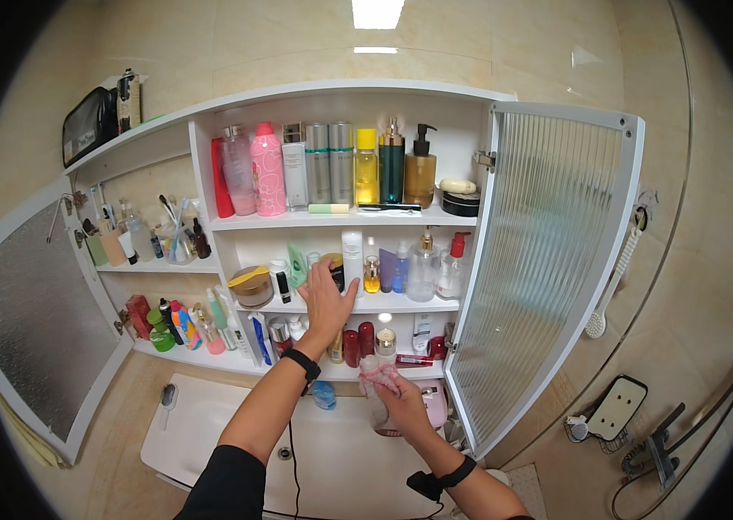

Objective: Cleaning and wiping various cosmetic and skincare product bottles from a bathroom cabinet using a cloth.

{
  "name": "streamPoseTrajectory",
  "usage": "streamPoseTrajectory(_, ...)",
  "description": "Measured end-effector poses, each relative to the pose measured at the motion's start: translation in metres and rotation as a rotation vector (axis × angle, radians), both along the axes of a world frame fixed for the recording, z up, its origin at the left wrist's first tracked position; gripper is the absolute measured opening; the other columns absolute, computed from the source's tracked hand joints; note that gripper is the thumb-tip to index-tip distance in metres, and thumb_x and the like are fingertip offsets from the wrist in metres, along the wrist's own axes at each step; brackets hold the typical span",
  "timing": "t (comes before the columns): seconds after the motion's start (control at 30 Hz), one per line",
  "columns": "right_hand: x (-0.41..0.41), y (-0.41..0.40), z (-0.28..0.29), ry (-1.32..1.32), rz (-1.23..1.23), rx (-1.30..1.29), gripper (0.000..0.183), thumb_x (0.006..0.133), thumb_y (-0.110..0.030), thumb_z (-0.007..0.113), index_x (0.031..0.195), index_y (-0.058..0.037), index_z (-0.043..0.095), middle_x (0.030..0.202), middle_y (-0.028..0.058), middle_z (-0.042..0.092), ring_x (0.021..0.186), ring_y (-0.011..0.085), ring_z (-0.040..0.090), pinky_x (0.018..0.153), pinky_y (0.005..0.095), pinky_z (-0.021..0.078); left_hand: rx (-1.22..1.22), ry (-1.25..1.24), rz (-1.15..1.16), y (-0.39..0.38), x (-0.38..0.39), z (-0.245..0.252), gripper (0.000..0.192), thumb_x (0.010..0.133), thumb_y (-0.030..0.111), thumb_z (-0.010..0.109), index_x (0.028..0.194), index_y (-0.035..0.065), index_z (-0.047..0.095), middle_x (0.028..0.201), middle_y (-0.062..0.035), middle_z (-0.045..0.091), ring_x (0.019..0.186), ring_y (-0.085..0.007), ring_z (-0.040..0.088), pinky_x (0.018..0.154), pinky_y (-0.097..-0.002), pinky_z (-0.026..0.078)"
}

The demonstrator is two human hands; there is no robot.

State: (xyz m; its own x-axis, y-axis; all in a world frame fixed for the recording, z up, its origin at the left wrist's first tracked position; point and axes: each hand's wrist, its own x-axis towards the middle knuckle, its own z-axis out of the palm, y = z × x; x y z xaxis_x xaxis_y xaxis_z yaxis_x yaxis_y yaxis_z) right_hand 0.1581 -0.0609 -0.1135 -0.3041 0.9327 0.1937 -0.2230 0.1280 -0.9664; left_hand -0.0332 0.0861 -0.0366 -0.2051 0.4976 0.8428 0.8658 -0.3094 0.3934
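Observation:
My left hand reaches into the middle shelf of a white wall cabinet. Its fingers are at a dark jar with a gold lid, and whether they grip it I cannot tell. Close to the thumb stands a white bottle. A green tube leans just left of the fingers, beside a small black-capped tube. Lower down, my right hand holds a crumpled pink-and-white cloth in front of the bottom shelf, near a gold-lidded jar.
A ribbed glass door stands open on the right, a frosted door on the left. Pump bottles and cans line the top shelf. Beneath is a white sink, with a black cable crossing it and a hairbrush on its rim.

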Motion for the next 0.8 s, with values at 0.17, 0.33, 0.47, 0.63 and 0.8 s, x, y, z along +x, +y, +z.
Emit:
streamPoseTrajectory(0.17,0.007,-0.004,0.001,-0.044,-0.031,0.035,0.038,0.099,0.003,0.054,0.137,0.0064,0.051,0.126,0.0102,0.064,0.115,0.0133,0.06,0.1,0.0255,0.0469,-0.162,-0.131,-0.017,0.015,0.021,-0.002,0.065,0.078,0.036,0.082,0.124,0.0028,0.049,0.115,-0.0127,0.053,0.113,-0.0304,0.051,0.092,-0.0464,0.032)
streamPoseTrajectory(0.33,0.02,-0.01,0.006,-0.054,-0.06,0.05,0.036,0.1,0.002,0.054,0.136,0.0039,0.053,0.125,0.0095,0.065,0.111,0.0123,0.061,0.099,0.0255,0.0473,-0.039,-0.191,0.065,0.032,0.031,-0.019,0.06,0.074,0.028,0.086,0.116,0.0032,0.052,0.109,-0.0124,0.056,0.111,-0.0312,0.053,0.092,-0.0449,0.032)
streamPoseTrajectory(0.47,0.031,-0.007,0.004,-0.135,-0.107,0.099,0.034,0.099,0.003,0.054,0.133,0.0037,0.055,0.123,0.0094,0.066,0.111,0.0127,0.062,0.099,0.0258,0.0476,-0.037,-0.255,0.039,0.031,0.036,-0.019,0.049,0.075,0.021,0.083,0.11,0.0044,0.053,0.107,-0.0117,0.056,0.108,-0.0304,0.054,0.091,-0.0436,0.032)
streamPoseTrajectory(0.63,0.031,-0.003,0.005,-0.105,-0.125,0.104,0.031,0.099,0.003,0.055,0.13,0.0034,0.057,0.123,0.0099,0.066,0.111,0.0125,0.062,0.098,0.0258,0.0482,0.027,-0.267,0.008,0.022,0.033,-0.022,0.044,0.077,0.017,0.081,0.11,0.0045,0.054,0.104,-0.0104,0.056,0.105,-0.028,0.056,0.092,-0.0423,0.03)
streamPoseTrajectory(0.8,0.031,-0.001,0.001,-0.021,-0.176,0.065,0.024,0.1,-0.003,0.056,0.122,0.0031,0.062,0.109,0.0048,0.07,0.096,0.0079,0.062,0.085,0.0234,0.0495,0.043,-0.36,-0.186,-0.007,0.023,-0.022,0.044,0.083,0.01,0.076,0.121,-0.0004,0.055,0.101,-0.0095,0.061,0.094,-0.0215,0.061,0.086,-0.0386,0.045)
